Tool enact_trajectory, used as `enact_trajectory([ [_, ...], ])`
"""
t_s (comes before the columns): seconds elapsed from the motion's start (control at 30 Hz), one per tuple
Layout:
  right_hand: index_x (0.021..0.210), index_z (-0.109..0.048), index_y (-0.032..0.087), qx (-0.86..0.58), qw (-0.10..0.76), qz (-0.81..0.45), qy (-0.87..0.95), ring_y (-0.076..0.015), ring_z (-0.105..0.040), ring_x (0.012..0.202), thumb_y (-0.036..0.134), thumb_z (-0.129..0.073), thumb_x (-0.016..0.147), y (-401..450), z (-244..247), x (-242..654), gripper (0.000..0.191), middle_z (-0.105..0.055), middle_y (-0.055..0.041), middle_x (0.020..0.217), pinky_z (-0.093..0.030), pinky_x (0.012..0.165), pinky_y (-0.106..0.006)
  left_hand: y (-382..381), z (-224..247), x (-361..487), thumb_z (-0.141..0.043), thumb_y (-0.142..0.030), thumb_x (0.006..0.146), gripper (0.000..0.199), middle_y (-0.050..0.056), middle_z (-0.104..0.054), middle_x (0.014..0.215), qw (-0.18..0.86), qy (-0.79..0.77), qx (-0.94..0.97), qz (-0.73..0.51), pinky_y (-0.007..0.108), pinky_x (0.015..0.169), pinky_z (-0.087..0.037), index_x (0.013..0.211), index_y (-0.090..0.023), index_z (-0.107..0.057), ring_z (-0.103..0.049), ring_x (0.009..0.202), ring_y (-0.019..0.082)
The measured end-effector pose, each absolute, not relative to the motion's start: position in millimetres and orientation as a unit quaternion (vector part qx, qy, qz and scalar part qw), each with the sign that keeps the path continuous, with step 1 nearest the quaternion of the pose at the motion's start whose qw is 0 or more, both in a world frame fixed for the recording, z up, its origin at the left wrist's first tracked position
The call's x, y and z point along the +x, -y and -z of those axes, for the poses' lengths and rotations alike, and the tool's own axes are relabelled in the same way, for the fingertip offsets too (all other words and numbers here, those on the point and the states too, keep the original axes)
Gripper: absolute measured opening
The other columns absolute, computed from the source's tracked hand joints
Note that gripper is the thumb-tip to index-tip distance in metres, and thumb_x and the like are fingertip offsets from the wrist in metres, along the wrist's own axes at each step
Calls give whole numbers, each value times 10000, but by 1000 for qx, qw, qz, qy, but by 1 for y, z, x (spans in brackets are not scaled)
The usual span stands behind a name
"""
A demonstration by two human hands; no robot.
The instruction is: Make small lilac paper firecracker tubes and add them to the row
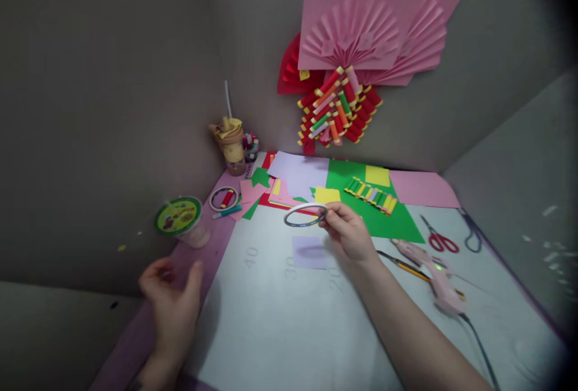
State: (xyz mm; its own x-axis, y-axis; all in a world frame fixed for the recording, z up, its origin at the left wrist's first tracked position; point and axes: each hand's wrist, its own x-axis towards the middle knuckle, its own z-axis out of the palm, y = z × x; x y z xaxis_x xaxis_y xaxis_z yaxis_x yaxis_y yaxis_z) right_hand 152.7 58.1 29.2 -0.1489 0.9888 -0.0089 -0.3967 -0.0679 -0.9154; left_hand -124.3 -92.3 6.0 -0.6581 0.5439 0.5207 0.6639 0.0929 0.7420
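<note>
My right hand (348, 233) pinches the edge of a thin roll of tape (293, 222), a white ring with a grey-blue inside, and holds it above the table. Below it a small lilac paper square (309, 252) lies on the white surface. My left hand (174, 300) is raised over the table's left edge, thumb and curled fingers apart, with nothing visible in it. Closest to that hand stands a plastic cup (196, 235) with a green and yellow lid.
Right of my forearm lie a pink glue gun (445, 288) with a cord, a pencil (410, 269) and red-handled scissors (440, 241). A green sheet (406, 228) carries a row of paper rolls (371, 195). Another tape roll (212, 198) lies left. Pink paper fans (352, 23) hang behind.
</note>
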Motion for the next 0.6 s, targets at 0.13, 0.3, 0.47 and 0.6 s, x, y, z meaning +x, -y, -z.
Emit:
enact_trajectory([
  [0.13, 709, -616, 177, -386, 548, -623, 403, -72, -484, 522, 353, -735, 623, -61, -25, 145, 229, -590, 21, 660, -391, 506, -203, 76, -45, -83, -581, -285, 795, 200, 30, -547, 877, -123, 643, -634, 412, 249, 614, -445, 972, -194, -571, -524, 707, 130],
  [0.3, 715, -608, 165, -398, 562, -610, 392, -69, -476, 502, 366, -719, 620, -62, -26, 150, 248, -572, 28, 624, -372, 493, -199, -6, -62, -49, -552, -311, 789, 400, 96, -571, 1089, -289, 570, -677, 366, 223, 521, -411, 1161, -163, -558, -548, 710, 128],
  [0.47, 727, -585, 156, -409, 574, -604, 373, -67, -471, 483, 390, -696, 642, -62, -14, 163, 273, -599, 7, 666, -367, 487, -206, -52, -39, -21, -539, -343, 792, 244, 5, -615, 721, -441, 490, -666, 350, 230, 585, -398, 870, -139, -647, -529, 632, 125],
  [0.6, 904, -563, 177, -468, 599, -518, 393, -92, -511, 533, 383, -635, 717, -60, 6, 166, 288, -605, -6, 754, -397, 514, -226, -55, -30, -12, -571, -349, 777, 221, -14, -575, 645, -426, 499, -656, 373, 221, 567, -370, 820, -146, -647, -501, 596, 117],
])
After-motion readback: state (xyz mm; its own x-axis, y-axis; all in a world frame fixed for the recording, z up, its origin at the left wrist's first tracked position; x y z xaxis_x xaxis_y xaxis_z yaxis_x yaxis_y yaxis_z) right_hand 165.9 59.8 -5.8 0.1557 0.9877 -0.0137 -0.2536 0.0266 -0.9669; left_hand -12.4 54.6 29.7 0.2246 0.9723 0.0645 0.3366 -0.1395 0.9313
